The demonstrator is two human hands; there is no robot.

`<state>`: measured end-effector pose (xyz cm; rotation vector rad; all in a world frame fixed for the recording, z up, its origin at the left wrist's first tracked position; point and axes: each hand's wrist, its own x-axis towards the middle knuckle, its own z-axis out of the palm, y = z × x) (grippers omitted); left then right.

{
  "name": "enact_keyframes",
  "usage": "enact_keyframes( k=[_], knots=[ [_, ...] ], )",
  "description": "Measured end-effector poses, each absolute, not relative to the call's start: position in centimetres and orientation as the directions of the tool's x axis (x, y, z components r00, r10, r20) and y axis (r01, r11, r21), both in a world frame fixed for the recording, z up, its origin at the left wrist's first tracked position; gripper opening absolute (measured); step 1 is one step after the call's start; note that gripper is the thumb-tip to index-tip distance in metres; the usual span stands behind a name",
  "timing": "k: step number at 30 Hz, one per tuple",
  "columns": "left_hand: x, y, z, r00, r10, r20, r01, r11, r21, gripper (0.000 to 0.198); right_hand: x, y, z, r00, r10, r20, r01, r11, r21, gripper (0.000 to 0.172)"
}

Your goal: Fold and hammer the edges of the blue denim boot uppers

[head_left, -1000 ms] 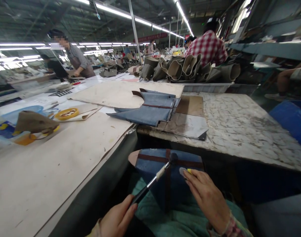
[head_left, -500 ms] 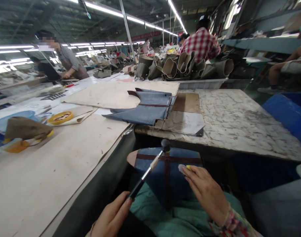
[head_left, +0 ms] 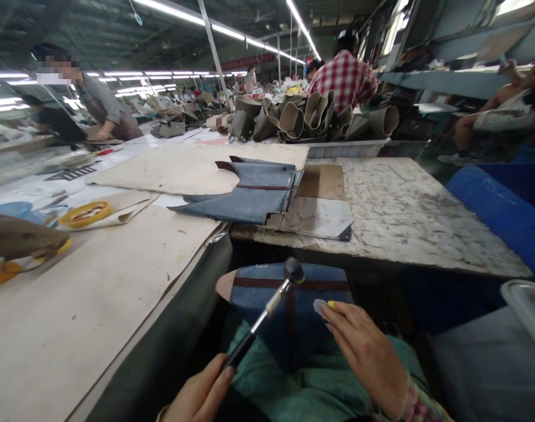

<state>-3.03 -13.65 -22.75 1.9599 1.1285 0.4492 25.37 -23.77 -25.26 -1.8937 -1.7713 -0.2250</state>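
My left hand point(head_left: 205, 390) is closed round the black grip of a small hammer point(head_left: 258, 325). Its dark round head hangs over a blue leather boot piece point(head_left: 315, 322), close to or touching a brown strip that crosses it. The piece lies over my lap on green cloth point(head_left: 311, 395), with a pinkish tip at its left end. My right hand point(head_left: 366, 349) is stretched out over the piece's right side, fingers extended. Whitish and yellow coverings show at its fingertips; its thumb is hidden.
Stacked blue leather pieces point(head_left: 261, 187) lie ahead at the table edge. A yellow dish point(head_left: 87, 214) and a brown piece point(head_left: 23, 237) sit left. Grey-brown boot shafts point(head_left: 293, 120) fill a crate behind. Blue bins point(head_left: 496, 199) stand right. Co-workers are farther back.
The view has turned slightly right, so the surroundings sit farther left. The hammer head is slightly lower over the blue piece. My right hand stays over its right side.
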Motion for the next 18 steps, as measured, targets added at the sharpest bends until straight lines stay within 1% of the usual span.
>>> enact_keyframes(
  k=[2,3,7,11,13,16,18],
  knots=[
    [-2.3,-13.4,-22.1,0.62,0.778,-0.101,0.521,-0.312,0.794,0.039,25.4,-24.1,-25.2,0.126,0.867,0.482,0.968,0.0,-0.253,0.032],
    [-1.9,-13.3,-21.8,0.636,0.765,-0.103,0.518,-0.324,0.792,0.038,25.4,-24.2,-25.2,0.122,0.864,0.488,0.969,0.003,-0.248,0.032],
    [-0.7,-13.1,-21.1,0.654,0.752,-0.082,0.531,-0.379,0.757,0.034,25.2,-24.4,-25.0,0.135,0.855,0.501,0.966,0.0,-0.26,0.033],
    [0.2,-13.1,-21.5,0.706,0.7,-0.112,0.548,-0.438,0.713,0.031,25.2,-24.4,-25.0,0.171,0.857,0.486,0.959,-0.033,-0.281,0.031],
    [0.4,-13.0,-21.7,0.708,0.696,-0.116,0.551,-0.443,0.708,0.032,25.2,-24.4,-25.1,0.165,0.862,0.479,0.958,-0.025,-0.285,0.03],
    [0.4,-13.1,-21.9,0.703,0.707,-0.082,0.533,-0.447,0.719,0.034,25.2,-24.4,-25.2,0.149,0.868,0.474,0.958,-0.008,-0.287,0.032],
    [0.3,-13.2,-22.1,0.7,0.71,-0.077,0.542,-0.459,0.704,0.034,25.2,-24.4,-25.2,0.153,0.867,0.475,0.957,-0.01,-0.29,0.032]
  ],
)
